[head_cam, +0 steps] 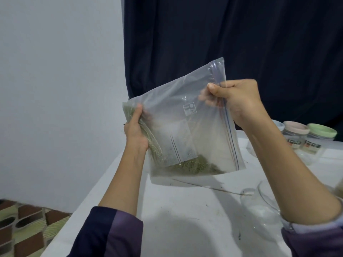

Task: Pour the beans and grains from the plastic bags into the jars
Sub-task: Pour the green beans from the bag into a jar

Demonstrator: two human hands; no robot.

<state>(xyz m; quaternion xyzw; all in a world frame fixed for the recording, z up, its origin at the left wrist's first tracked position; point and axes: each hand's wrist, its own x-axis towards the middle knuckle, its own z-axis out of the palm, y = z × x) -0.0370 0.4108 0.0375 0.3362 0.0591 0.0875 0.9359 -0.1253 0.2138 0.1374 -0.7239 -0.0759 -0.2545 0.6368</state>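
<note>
Here, in the head view, you hold a clear plastic bag (185, 127) up in the air over the white table (185, 219). The bag is tipped, with its zip edge on the right side and high up. Your left hand (136, 132) grips the bag's left edge, with the thumb on the front and the fingers curled behind the plastic. Your right hand (235, 101) pinches the bag near the zip edge, thumb on top and fingers showing through the plastic behind. Small green beans (193, 166) sit in a low heap at the bottom of the bag, and some more lie along the left edge by your left hand.

On the table, far to the right, stand jars close together. One has a pink lid (296, 127) and one has a green lid (322, 132), and both lids are on. A white lid (278, 125) peeks out just behind your right arm. A clear glass bowl (267, 201) sits on the table under your right arm.

Behind the table hangs a dark blue curtain (241, 43), next to a pale wall (55, 89). Down at the left you see a patterned floor (24, 229).
</note>
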